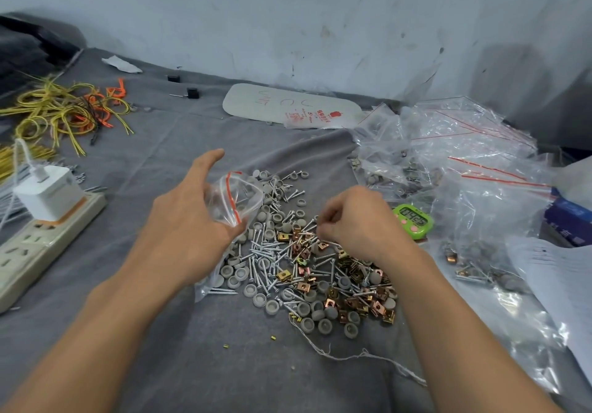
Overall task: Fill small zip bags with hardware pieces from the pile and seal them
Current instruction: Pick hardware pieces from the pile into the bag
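Fingers of the left hand (185, 220) curl round a zip bag (237, 198) at the pile's (288, 271) ten o'clock; right hand (355, 220), at two, fingertips pinched, contents hidden.

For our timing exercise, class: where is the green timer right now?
In the head view, the green timer lies right of centre, beside the right hand, between the hardware pile and the heap of clear bags.

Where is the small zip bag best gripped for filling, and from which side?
Probably at the mouth of the small zip bag, just under its red zip strip, from the left, as the left hand does: the gaping opening then faces the pile and the right hand.
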Demonstrator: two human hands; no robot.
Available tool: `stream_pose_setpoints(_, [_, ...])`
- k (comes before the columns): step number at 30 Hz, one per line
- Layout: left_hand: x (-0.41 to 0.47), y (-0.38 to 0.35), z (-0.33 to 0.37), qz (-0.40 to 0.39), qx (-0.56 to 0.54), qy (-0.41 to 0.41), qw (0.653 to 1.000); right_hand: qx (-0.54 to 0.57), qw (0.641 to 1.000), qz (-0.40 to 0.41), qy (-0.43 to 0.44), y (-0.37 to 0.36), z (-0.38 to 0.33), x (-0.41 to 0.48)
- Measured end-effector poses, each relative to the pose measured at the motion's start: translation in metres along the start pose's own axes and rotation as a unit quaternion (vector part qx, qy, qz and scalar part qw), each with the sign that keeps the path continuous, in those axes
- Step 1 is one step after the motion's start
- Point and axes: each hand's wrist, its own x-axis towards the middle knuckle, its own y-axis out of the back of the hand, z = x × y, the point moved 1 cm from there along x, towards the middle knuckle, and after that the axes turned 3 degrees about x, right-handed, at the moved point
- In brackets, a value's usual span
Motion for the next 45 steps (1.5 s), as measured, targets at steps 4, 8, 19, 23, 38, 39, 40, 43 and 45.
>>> stream_pose_setpoints(4, [0.0, 0.0, 0.001, -0.012, -0.005, -0.01, 1.0, 0.232, 0.951, 0.162, 0.124, 0.012, -0.031, -0.016])
stream_pose_setpoints(8, [-0.001, 0.0, 0.002, -0.041, -0.02, -0.066, 0.997, 0.206, 0.948, 0.126, 0.21, -0.01, -0.07, -0.024])
stream_pose_setpoints(19, [0.001, 0.019, 0.009, -0.151, -0.626, 0.07, 0.762, 0.453, 0.884, -0.119, 0.005, -0.019, -0.049, -0.016])
stream_pose_setpoints(23, [0.0, 0.024, 0.007, -0.211, -0.651, 0.128, 0.718, 0.562, 0.766, -0.311, 0.011, -0.022, -0.056, -0.023])
stream_pose_setpoints(38, [-0.002, 0.005, 0.006, -0.111, -0.313, 0.093, 0.939, 0.61, 0.782, -0.124, -0.03, -0.02, -0.047, -0.013])
stream_pose_setpoints(39, [-0.003, 0.003, 0.007, -0.101, -0.314, 0.091, 0.94, 0.578, 0.806, -0.124, -0.024, -0.021, -0.047, -0.013])
stream_pose_setpoints(40, [-0.004, 0.003, 0.009, -0.097, -0.323, 0.09, 0.937, 0.55, 0.826, -0.122, -0.021, -0.023, -0.046, -0.013])
stream_pose_setpoints(43, [-0.005, 0.003, 0.009, -0.104, -0.354, 0.093, 0.925, 0.527, 0.841, -0.125, -0.019, -0.026, -0.046, -0.013])
stream_pose_setpoints(45, [-0.005, 0.004, 0.009, -0.122, -0.377, 0.098, 0.913, 0.538, 0.833, -0.126, -0.02, -0.025, -0.045, -0.012])
